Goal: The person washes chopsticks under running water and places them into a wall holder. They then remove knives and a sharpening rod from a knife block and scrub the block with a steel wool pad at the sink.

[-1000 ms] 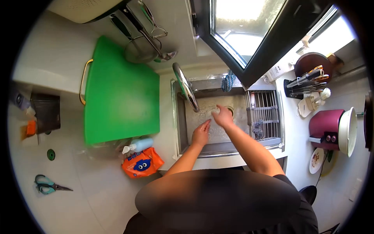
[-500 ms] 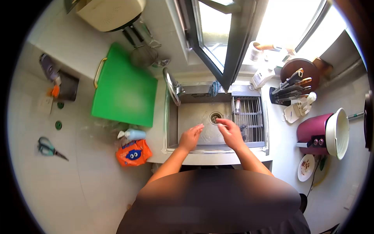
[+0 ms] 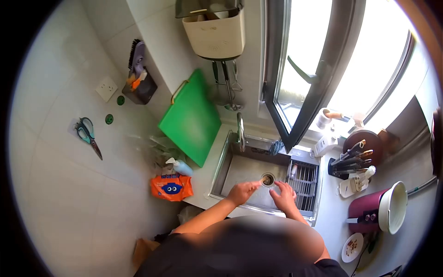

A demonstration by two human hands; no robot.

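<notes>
1. Both hands reach into the sink. The round drain sits in its floor, between the two sets of fingertips and slightly beyond them, toward the window side.
2. The left hand comes in from the left, its fingers stretched loosely rightward toward the drain. They look relaxed, with no object visible in them.
3. The right hand is on the other side, its fingers gently bent and pointing away from the person, tips near the drain's right rim. No object is visible in these fingers either, though the palm is hidden.
4. Neither hand is plainly nearer: both sets of fingertips appear just beside the drain. Whether they touch the metal or hang above it cannot be told. The drain is circular, so it has no long axis.
5. The wire rack bounds the right hand on its outer side; in this view hand and rack edge lie close together, and contact cannot be judged.
6. On the left, basin floor stretches from the left hand to the far-left wall, giving that arm more sideways room.
7. The faucet stands beyond the hands, at the back and left of the drain. A blue cloth hangs at the back edge, well apart from the fingers.
</notes>
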